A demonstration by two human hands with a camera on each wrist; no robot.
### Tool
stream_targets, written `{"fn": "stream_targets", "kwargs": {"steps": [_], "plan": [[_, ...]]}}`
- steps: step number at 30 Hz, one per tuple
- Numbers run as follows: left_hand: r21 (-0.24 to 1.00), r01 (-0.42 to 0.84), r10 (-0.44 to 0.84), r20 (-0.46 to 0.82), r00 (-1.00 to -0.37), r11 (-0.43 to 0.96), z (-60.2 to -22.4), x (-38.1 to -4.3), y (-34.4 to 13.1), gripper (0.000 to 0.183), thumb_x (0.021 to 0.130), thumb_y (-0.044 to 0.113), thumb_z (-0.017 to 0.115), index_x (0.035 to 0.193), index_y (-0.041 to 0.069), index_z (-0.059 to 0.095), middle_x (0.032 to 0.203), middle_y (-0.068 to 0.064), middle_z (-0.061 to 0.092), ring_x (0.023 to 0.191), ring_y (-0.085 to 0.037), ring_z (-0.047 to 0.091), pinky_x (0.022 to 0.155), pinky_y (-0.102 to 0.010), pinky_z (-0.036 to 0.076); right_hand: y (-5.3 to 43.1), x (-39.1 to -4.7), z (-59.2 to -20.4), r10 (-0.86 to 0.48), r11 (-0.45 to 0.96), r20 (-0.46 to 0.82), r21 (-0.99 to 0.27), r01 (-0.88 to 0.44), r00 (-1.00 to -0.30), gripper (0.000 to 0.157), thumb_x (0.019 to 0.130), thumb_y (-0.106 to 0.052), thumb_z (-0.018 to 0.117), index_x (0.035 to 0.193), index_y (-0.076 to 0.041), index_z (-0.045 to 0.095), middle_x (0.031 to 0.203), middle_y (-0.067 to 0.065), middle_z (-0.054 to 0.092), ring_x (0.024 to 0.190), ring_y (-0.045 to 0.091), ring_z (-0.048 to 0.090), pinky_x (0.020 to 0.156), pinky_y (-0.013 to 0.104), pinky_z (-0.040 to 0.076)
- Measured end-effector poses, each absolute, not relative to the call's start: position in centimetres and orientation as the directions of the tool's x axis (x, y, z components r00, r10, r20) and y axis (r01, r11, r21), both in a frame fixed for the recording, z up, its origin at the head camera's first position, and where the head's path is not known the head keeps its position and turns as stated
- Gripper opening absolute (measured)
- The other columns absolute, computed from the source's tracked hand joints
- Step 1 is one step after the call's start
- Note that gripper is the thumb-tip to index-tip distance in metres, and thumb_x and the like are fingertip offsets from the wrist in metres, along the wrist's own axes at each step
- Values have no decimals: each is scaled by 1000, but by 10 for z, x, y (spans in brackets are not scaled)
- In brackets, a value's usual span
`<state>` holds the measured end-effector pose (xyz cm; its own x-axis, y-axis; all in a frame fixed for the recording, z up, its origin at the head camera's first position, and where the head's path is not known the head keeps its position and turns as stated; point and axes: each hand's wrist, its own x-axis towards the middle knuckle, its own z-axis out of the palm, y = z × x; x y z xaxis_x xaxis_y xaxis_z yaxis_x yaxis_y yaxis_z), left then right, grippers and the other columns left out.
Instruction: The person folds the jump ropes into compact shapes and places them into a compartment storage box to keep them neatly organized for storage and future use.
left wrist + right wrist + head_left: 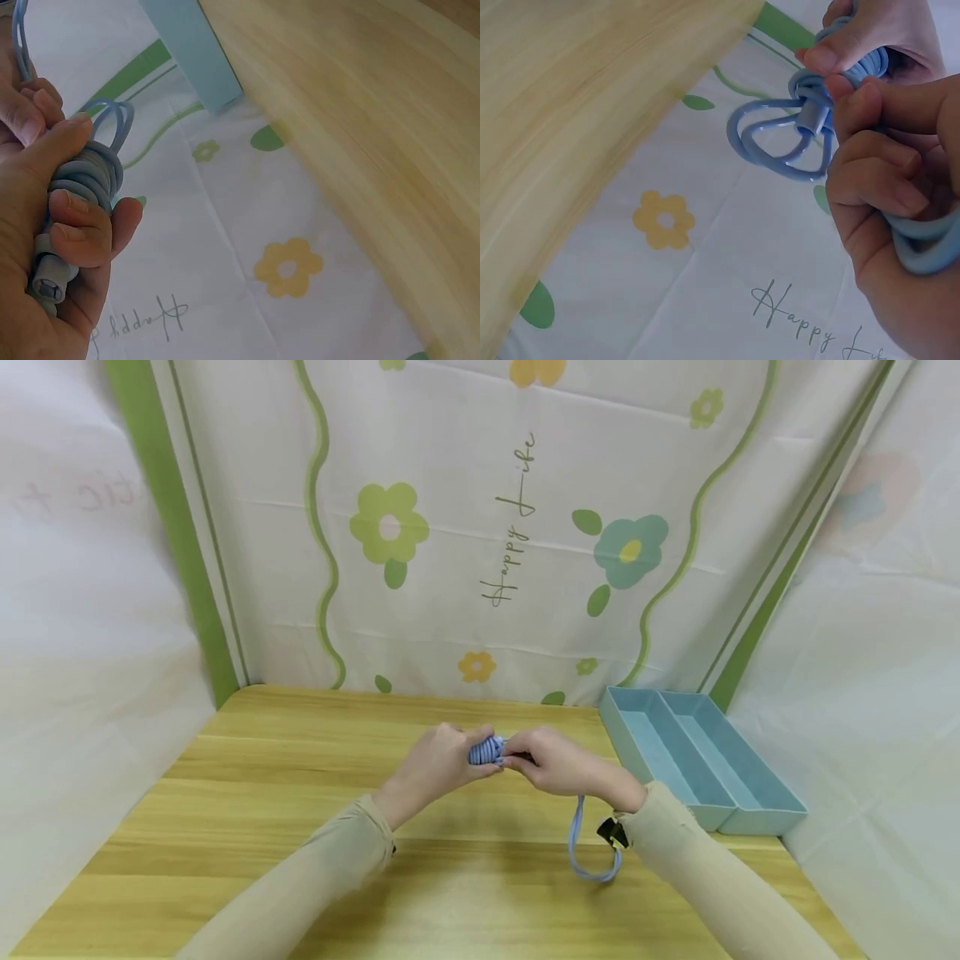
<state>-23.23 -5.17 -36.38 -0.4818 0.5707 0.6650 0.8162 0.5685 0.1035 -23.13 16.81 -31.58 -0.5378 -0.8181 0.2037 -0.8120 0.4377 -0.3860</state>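
A blue cable (486, 750) is wound into a tight coiled bundle, held up over the table. My left hand (442, 764) grips the coils, its fingers curled round them in the left wrist view. A pale cylindrical end piece (51, 279) pokes out below those fingers. Close against the bundle, my right hand (558, 762) pinches a strand of the cable between thumb and fingers. Loose loops (772, 142) with a short blue sleeve (811, 116) stick out beside the fingertips in the right wrist view. A longer loop (576, 852) hangs below the right wrist.
A light blue tray (660, 743) with two long compartments stands at the table's back right. Under the hands lies a wooden table (300, 743). A white flowered curtain (450, 635) closes off the back, with more cloth at both sides.
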Motion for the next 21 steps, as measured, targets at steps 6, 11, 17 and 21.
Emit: {"fn": "stream_targets", "kwargs": {"steps": [6, 11, 17, 21], "plan": [[93, 842, 606, 653, -454, 531, -362, -233, -53, 26, 83, 28, 82, 92, 11, 64, 64, 3, 59, 50, -5, 52, 47, -14, 41, 172, -236, -312, -846, 361, 244, -394, -846, -474, 9, 96, -8, 65, 95, -8, 74, 77, -11, 62, 56, 2, 47, 53, 23, 44], [5, 837, 632, 654, -417, 547, -359, -234, -55, 25, 83, 32, 80, 95, 15, 67, 62, 4, 57, 47, -3, 46, 43, -14, 36, 176, -239, -305, -869, 326, 240, -380, -866, -433, 6, 93, -9, 70, 98, -7, 74, 86, -8, 66, 62, 2, 53, 57, 23, 48], [-38, 857, 662, 652, -369, 515, -357, -235, -55, 22, 83, 34, 77, 95, 19, 67, 60, 6, 54, 45, -2, 43, 41, -13, 33, 176, -238, -302, -881, 272, 301, -309, -911, -366, 8, 92, -2, 69, 98, -6, 73, 87, -5, 64, 68, 3, 53, 61, 21, 48], [14, 889, 676, 643, -359, 458, -355, -235, -55, 31, 81, 35, 78, 108, 19, 75, 61, 6, 59, 47, -1, 43, 43, -13, 34, 176, -239, -303, -869, 201, 393, -272, -941, -299, 10, 89, -1, 72, 96, -7, 74, 86, -4, 64, 69, 3, 54, 61, 19, 48]]}}
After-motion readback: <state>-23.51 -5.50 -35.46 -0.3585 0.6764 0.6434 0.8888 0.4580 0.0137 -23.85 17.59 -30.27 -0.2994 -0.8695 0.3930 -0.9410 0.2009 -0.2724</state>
